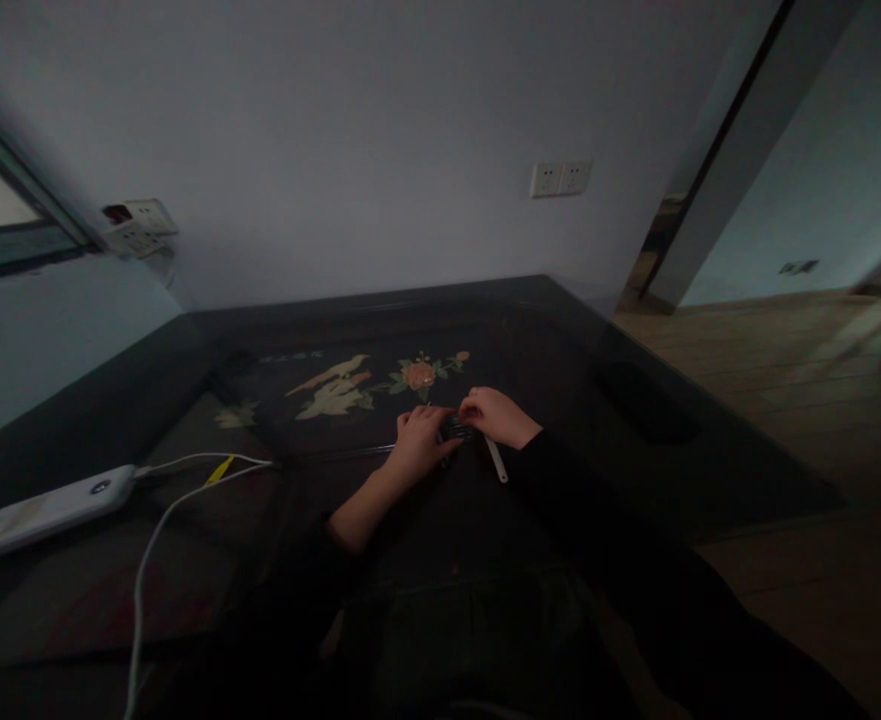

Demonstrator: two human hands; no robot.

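Near the front middle of the dark table, my left hand (pixel 417 440) bends over a small dark object with thin light lines on it (pixel 458 430). Its thumb and fingers grip that object's left side; the kind is too dim to make out. My right hand (pixel 498 416) is closed in a pinch at the object's upper right edge, and what lies between its fingertips is hidden. Below the right hand, a narrow white strip with a small hole at its end (pixel 497 462) slants down toward me. Its upper end disappears near the hands.
A glossy dark table (pixel 560 350) carries a flower-and-bird picture (pixel 417 375). At left lies a white power bank (pixel 57 508) with a white cable (pixel 144 570) and yellow tag (pixel 220 470). Wall sockets (pixel 561 179) are behind; a dark oblong shape (pixel 646 402) shows at right.
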